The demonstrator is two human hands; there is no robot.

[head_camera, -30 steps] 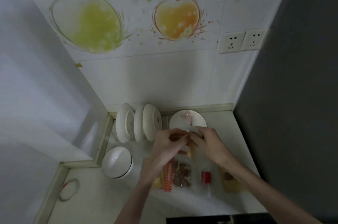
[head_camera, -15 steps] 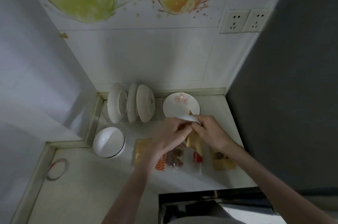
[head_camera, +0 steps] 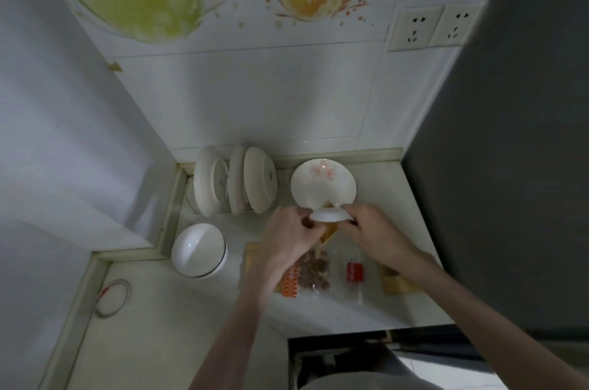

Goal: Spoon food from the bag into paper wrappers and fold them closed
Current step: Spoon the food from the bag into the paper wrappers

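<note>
Hands are raised together above the counter (head_camera: 318, 310). A small white dish (head_camera: 330, 216) is gripped at its left edge by the curled fingers of the left hand (head_camera: 288, 238) and at its right edge by those of the right hand (head_camera: 376, 235). A yellowish paper wrapper (head_camera: 328, 231) is seen just beneath the dish; which hand holds it cannot be told. The clear food bag (head_camera: 315, 271) lies flat on the counter below the hands. A flowered plate (head_camera: 323, 185) sits just behind, and an upturned white bowl (head_camera: 199, 251) well to the left.
</note>
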